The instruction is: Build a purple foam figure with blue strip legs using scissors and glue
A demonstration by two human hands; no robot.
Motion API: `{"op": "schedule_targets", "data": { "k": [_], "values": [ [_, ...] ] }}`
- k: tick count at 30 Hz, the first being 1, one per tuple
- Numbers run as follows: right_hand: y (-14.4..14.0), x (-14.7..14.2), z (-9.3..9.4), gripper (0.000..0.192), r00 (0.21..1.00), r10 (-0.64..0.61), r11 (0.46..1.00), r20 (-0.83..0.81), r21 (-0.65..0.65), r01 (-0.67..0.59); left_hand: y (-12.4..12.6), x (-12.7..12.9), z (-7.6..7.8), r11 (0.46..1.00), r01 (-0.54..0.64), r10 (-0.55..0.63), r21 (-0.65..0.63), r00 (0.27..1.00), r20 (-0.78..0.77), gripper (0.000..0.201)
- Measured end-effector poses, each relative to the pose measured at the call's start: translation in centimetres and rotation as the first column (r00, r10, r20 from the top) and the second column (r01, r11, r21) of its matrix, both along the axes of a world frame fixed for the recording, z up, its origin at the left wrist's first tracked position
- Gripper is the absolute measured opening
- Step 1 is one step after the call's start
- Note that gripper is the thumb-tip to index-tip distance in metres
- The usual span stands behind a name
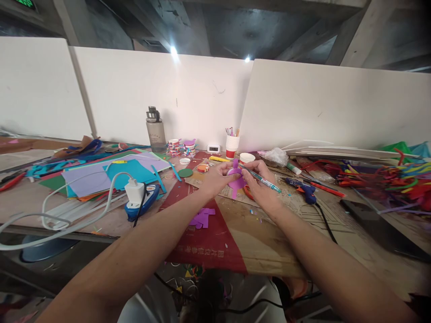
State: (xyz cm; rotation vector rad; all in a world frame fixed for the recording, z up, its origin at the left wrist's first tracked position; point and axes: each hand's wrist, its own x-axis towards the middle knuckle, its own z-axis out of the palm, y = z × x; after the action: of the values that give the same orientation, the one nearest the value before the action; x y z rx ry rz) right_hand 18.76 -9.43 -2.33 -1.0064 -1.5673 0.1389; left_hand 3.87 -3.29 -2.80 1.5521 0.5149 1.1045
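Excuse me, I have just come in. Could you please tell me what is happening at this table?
A person's left hand holds a purple piece. The right hand, close beside it, holds a pen. Purple strips lie in a small heap nearer the person, and a glue gun lies to the right.

purple cutout partly hidden, green sign cut off

A bottle (grey, black-capped) stands left of a white clock.
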Motion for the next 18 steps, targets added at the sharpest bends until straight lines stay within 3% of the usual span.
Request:
{"op": "schedule_targets", "data": {
  "k": [6, 18],
  "values": [
    [-0.04, 0.09, 0.11, 0.012, 0.996, -0.078, 0.995, 0.047, 0.067, 0.074, 0.19, 0.12, -0.26, 1.000, -0.024, 0.024, 0.017, 0.999, -0.026, 0.063],
    [-0.03, 0.06, 0.16, 0.013, 0.983, -0.148, 0.983, 0.110, 0.126, 0.134, -0.32, 0.14, 0.17, 0.999, 0.046, -0.046, -0.013, 0.999, -0.006, 0.070]
  ]
}}
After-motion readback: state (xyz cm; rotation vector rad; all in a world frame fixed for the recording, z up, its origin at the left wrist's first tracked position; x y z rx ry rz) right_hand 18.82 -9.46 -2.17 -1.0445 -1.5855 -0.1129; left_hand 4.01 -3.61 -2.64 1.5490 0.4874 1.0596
